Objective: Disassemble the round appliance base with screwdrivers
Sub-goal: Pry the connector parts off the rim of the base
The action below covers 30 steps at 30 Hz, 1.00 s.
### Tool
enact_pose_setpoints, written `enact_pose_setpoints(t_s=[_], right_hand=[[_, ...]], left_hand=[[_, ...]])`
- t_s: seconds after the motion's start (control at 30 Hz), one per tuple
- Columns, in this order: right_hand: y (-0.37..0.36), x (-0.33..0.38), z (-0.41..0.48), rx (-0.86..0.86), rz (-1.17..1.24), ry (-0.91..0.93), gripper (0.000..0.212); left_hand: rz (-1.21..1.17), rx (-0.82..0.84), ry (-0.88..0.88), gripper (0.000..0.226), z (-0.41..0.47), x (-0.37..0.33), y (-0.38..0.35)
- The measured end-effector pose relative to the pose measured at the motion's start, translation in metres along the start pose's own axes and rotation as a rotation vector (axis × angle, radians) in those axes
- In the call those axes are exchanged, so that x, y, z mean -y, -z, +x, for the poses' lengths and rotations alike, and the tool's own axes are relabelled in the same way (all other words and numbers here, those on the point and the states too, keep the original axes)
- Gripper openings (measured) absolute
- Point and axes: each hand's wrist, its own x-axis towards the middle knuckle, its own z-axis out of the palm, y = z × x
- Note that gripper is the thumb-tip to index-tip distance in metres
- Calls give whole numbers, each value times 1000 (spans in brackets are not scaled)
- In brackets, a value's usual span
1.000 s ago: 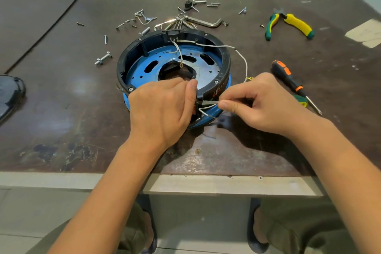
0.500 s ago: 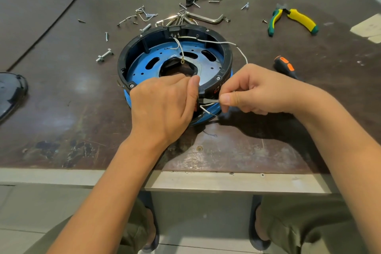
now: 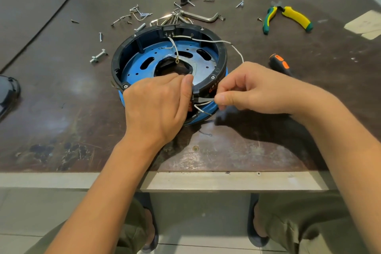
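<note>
The round appliance base (image 3: 144, 53), a black ring over a blue metal plate, lies on the dark table (image 3: 61, 109). My left hand (image 3: 156, 105) grips its near rim, thumb pressed against the ring. My right hand (image 3: 253, 90) pinches a thin metal strip (image 3: 204, 100) that sticks out of the rim beside a white wire loop (image 3: 201, 107). Another white wire (image 3: 208, 41) runs across the ring's far side toward my right hand. A black and orange screwdriver (image 3: 280, 64) lies behind my right hand, mostly hidden.
Loose screws and bolts (image 3: 140, 15) lie scattered behind the base, with a hex key (image 3: 201, 17) among them. Green and yellow pliers (image 3: 286, 17) lie at the far right. A black part (image 3: 8, 93) sits at the left edge. The table's metal front edge (image 3: 206, 181) is close.
My right hand has risen and covered more of the screwdriver. It still pinches the metal strip at the rim. The left hand has kept its grip.
</note>
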Motion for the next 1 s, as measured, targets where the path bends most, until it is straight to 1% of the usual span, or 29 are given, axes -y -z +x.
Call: enact_pose_setpoints(t_s=[0.07, 0.13, 0.23, 0.33, 0.43, 0.53, 0.7, 0.8, 0.9, 0.93, 1.0], right_hand=[[-4, 3, -5, -119, -131, 35, 18], [-10, 4, -10, -234, -242, 72, 18], [-21, 3, -15, -323, -313, 126, 20], [-24, 1, -14, -310, -267, 139, 28], [-23, 1, -11, -261, -190, 130, 32], [-19, 3, -9, -152, -35, 58, 29], [-10, -2, -5, 77, 222, -122, 36], [-8, -1, -4, 157, 288, -150, 39], [-6, 2, -10, 121, 318, -148, 39], [-5, 4, -13, 73, 330, -144, 39], [-8, 10, -17, -76, 297, -139, 38]], left_hand=[[-3, -9, 7, 55, 0, 0, 0], [-14, -15, 11, 55, -1, -1, -1], [-29, -19, 11, 56, 0, -1, -1], [-13, -32, 15, 55, -1, -1, -1], [-5, -30, 11, 56, -1, -1, -1], [1, -24, 10, 58, -1, -1, -1], [-15, -4, 14, 59, -1, -1, -3], [-21, 3, 15, 59, -1, -1, -3], [-17, -1, -5, 56, 0, -2, -2], [-2, -8, -12, 53, 0, -2, -1], [21, -30, -18, 49, 0, -3, 1]])
